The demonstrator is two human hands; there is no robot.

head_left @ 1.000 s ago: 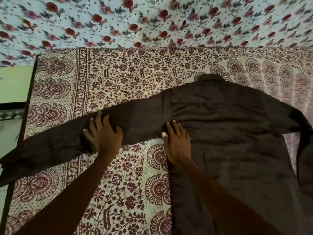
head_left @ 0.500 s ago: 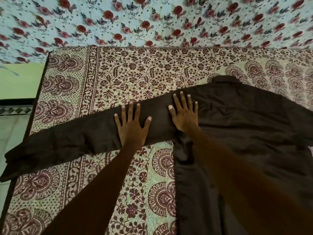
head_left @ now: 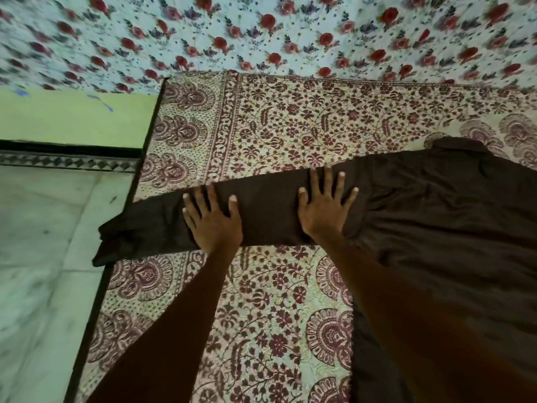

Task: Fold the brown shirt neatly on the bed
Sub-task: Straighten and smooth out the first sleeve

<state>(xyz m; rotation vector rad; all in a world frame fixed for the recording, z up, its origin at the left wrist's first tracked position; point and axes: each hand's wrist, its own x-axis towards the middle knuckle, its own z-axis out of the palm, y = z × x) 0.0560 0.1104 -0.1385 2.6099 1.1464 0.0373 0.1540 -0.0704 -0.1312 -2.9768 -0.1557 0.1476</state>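
Observation:
The brown shirt (head_left: 441, 225) lies spread flat on the bed's patterned maroon-and-cream cover (head_left: 290, 132), collar toward the far side. Its left sleeve (head_left: 267, 210) stretches out to the left, and the cuff end hangs over the bed's left edge. My left hand (head_left: 213, 219) presses flat on the sleeve's middle with fingers spread. Flat too, my right hand (head_left: 324, 207) presses on the sleeve close to the shoulder seam. The shirt's right side runs out of view.
The bed's dark left edge (head_left: 116, 248) drops to a pale marble floor (head_left: 37, 257). A green wall (head_left: 72, 114) with a tiled border stands beyond the floor. A rose-printed cloth (head_left: 261, 33) covers the far side behind the bed cover.
Both hands have slid left along the sleeve, pressing it flat, from its lower edge up onto it. The view has swung left, so more floor and less shirt show.

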